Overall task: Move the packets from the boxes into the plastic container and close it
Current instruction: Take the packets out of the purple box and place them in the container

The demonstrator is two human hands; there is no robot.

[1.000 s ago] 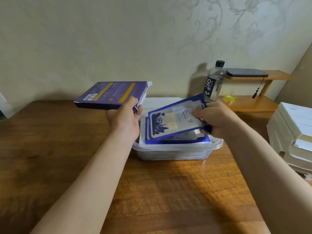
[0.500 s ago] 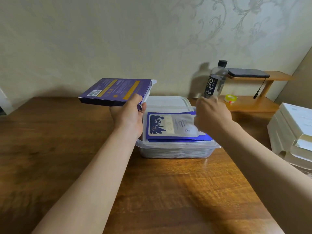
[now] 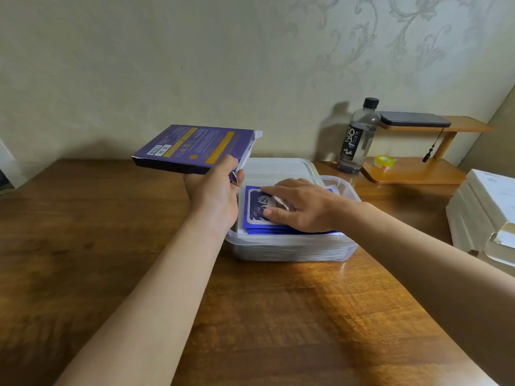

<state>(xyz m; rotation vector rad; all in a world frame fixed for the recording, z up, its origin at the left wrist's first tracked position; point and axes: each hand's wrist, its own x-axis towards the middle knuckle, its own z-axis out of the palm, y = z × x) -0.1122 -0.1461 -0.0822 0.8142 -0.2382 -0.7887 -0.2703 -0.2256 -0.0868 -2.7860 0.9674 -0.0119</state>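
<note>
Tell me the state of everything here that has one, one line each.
Purple box, held aloft, end flap open.
Plastic container, open, on table.
Lid, off, lying behind container.
Packets, stacked inside container, pressed down.
Bottle, upright, capped.

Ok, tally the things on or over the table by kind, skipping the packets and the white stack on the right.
Purple box: 1
Clear plastic container: 1
Container lid: 1
Bottle: 1
Yellow tape roll: 1
Dark flat device: 1
Wooden shelf: 1
Total: 7
</note>
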